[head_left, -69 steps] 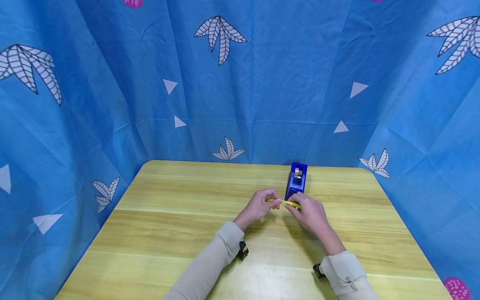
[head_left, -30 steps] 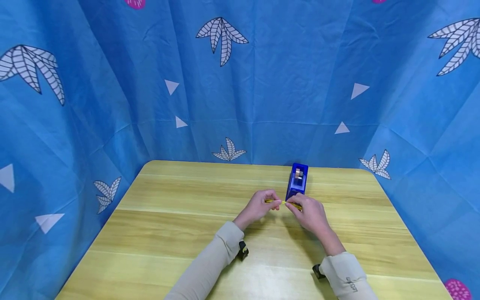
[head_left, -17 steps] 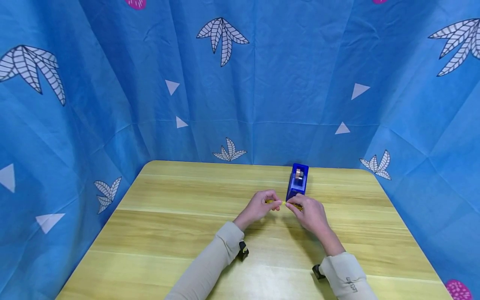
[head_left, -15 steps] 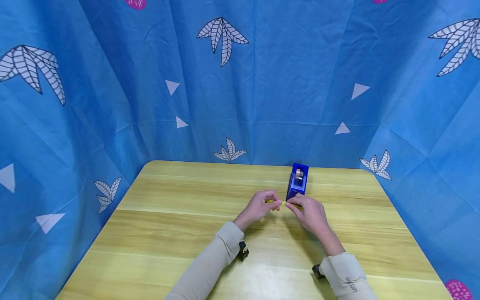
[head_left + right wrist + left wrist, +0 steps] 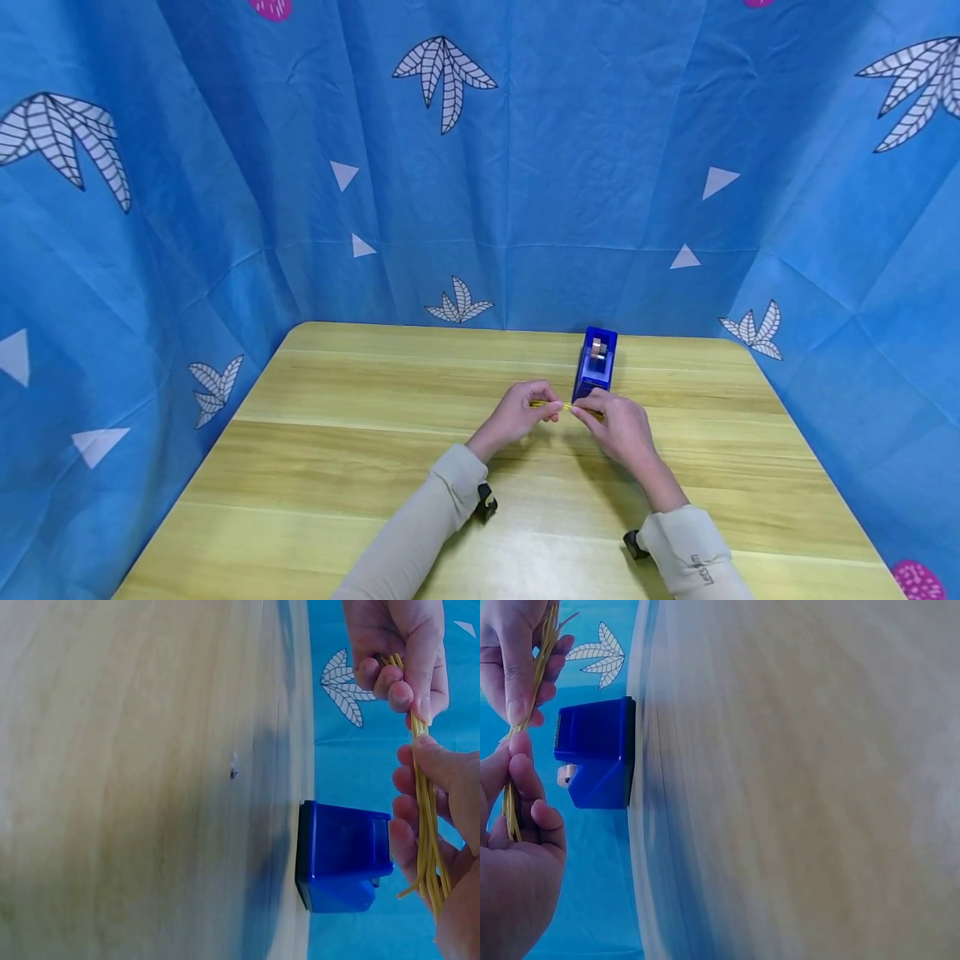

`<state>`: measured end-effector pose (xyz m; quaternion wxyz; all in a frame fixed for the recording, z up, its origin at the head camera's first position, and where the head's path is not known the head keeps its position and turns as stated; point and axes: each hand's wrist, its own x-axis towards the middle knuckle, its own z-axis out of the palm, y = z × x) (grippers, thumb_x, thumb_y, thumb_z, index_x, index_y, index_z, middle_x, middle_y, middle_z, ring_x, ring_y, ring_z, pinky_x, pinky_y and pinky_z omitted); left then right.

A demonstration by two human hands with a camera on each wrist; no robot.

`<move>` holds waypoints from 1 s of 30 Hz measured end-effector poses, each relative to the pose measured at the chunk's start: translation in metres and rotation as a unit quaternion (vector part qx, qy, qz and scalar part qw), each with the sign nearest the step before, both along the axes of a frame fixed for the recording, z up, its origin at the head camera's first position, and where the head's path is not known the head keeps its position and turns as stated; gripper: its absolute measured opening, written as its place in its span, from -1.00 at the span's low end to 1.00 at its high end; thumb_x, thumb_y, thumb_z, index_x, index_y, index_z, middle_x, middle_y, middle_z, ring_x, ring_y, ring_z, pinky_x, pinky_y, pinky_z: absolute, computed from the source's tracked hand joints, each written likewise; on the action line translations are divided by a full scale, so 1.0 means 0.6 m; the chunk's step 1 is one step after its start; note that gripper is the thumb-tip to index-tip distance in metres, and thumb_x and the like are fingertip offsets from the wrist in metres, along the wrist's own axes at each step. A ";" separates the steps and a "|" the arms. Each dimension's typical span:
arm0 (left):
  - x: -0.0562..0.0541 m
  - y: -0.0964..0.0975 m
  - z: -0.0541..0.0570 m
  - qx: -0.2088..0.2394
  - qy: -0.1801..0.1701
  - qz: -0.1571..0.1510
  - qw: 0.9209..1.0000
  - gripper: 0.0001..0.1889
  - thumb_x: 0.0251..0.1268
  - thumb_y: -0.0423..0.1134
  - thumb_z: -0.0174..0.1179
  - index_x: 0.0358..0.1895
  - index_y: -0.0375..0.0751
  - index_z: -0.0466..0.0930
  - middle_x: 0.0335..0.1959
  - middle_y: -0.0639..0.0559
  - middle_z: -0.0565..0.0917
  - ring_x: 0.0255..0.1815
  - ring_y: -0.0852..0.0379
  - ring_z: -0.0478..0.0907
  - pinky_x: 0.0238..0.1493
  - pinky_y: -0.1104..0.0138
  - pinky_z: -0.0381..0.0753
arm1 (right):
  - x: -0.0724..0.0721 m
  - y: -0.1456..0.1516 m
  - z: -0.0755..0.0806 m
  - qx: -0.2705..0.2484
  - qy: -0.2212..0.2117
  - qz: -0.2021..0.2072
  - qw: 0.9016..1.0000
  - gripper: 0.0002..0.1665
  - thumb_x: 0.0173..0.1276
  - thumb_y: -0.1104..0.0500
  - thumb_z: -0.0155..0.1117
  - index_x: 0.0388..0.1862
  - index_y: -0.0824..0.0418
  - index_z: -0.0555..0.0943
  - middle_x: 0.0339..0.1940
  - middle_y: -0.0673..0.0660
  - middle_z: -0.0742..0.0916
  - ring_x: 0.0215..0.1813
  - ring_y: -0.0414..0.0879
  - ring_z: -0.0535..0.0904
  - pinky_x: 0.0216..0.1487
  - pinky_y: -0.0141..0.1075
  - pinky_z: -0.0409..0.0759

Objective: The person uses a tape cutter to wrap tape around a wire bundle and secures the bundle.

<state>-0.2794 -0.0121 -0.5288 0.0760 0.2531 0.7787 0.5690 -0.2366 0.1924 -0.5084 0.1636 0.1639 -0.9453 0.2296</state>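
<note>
A bundle of thin yellow strands [image 5: 425, 802] stretches between my two hands, a little above the table. With thumb and fingers, my left hand [image 5: 519, 413] pinches one part of it. My right hand [image 5: 619, 423] pinches it right beside that spot, the two thumb tips close together. In the right wrist view the strands run down across my right palm and fan out into loose ends. Other strands lie inside the curled fingers of my left hand [image 5: 521, 859] in the left wrist view, partly hidden there. Just beyond my right hand stands a blue tape dispenser [image 5: 594, 367].
The wooden table [image 5: 337, 475] has a rounded far edge, with a blue patterned curtain [image 5: 570, 167] behind and at both sides. A roll of tape [image 5: 597, 348] sits in the dispenser. A small pale speck [image 5: 234, 765] lies on the tabletop.
Compared with the earliest frame, less yellow shows around my right thumb, whose pinch covers more of the strands. Both hands and the tape dispenser otherwise keep their places.
</note>
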 end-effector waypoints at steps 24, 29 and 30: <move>0.001 -0.001 0.002 -0.009 -0.011 0.019 1.000 -0.84 0.52 -0.20 0.25 -0.18 -0.24 0.69 -0.36 0.09 0.75 -0.24 0.07 0.71 -0.07 0.16 0.72 | -0.002 -0.003 0.000 -0.014 -0.025 -0.005 1.000 -0.88 0.46 0.05 0.40 -0.18 0.04 0.80 -0.22 0.01 0.82 -0.22 -0.01 0.75 -0.22 -0.04 0.69; -0.001 -0.002 0.001 -0.013 -0.009 0.016 1.000 -0.82 0.52 -0.19 0.24 -0.17 -0.26 0.69 -0.36 0.10 0.74 -0.24 0.10 0.70 -0.06 0.16 0.72 | -0.004 0.000 0.001 -0.014 -0.035 -0.009 0.999 -0.83 0.47 0.02 0.39 -0.17 0.06 0.81 -0.18 0.04 0.83 -0.18 0.02 0.76 -0.16 -0.01 0.70; -0.001 -0.002 0.001 -0.012 -0.009 0.016 1.000 -0.82 0.53 -0.19 0.24 -0.17 -0.26 0.69 -0.37 0.10 0.74 -0.24 0.10 0.70 -0.06 0.15 0.72 | -0.003 0.001 0.001 -0.014 -0.035 -0.007 0.999 -0.83 0.47 0.02 0.39 -0.17 0.06 0.81 -0.18 0.05 0.83 -0.17 0.03 0.76 -0.16 0.00 0.70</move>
